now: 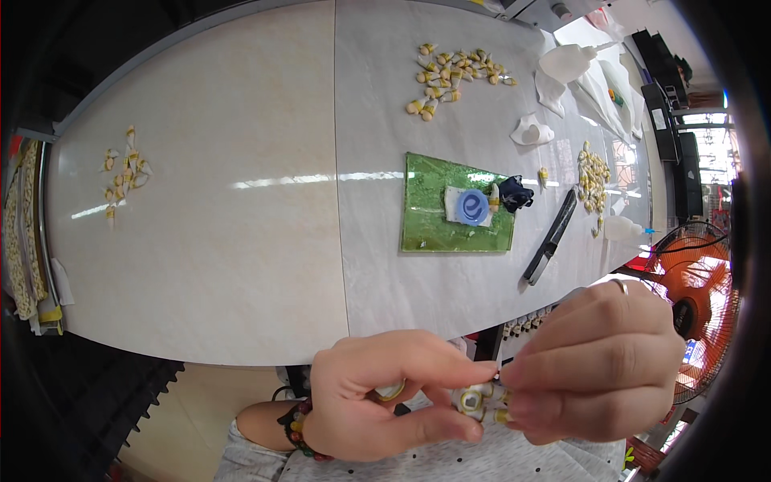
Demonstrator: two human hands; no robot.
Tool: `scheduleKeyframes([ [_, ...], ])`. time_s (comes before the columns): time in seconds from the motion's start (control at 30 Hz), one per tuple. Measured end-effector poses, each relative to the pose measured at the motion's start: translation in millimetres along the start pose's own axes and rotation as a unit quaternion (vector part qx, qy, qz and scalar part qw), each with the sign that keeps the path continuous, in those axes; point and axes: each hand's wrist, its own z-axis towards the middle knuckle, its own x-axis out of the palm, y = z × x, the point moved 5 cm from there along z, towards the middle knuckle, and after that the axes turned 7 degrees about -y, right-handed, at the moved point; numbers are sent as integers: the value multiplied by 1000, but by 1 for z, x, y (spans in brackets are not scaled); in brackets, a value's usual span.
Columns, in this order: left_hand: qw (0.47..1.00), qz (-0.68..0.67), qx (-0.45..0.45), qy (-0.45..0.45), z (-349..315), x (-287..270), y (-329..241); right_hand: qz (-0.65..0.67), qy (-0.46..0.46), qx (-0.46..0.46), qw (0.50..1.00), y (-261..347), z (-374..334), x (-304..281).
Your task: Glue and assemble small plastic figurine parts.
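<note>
In front of my lap, my left hand (385, 394) pinches a small white-and-yellow figurine (480, 402) between thumb and fingers. My right hand (598, 369) is closed against the figurine's right side. Its thumb and forefinger meet near a thin, pale sliver with a dark tip; what they grip there is too small to make out. On the table ahead lies a green glass-like plate (430, 229) with a small blue round dish (471, 207) on a white pad. Beside the dish are another small figurine piece (494, 198) and a crumpled dark-blue lump (516, 194).
Small white-and-yellow pieces lie in groups at the far middle (446, 76), right (594, 177) and left (128, 169). A black cutter-like tool (550, 238) lies right of the plate. White bottles (566, 63) and tissue (532, 130) sit farther right. An orange fan (695, 281) stands beyond the edge.
</note>
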Motion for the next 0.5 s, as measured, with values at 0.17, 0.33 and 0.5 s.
scheduleKeyframes([
  [0.17,992,64,99,34,-2,0,-10,-30,10,-23,999,9,-2,2],
  [0.33,980,136,140,27,-3,2,-18,-43,15,-25,999,12,-4,2],
  [0.5,944,249,197,87,4,13,-34,-61,19,-22,998,14,-5,3],
])
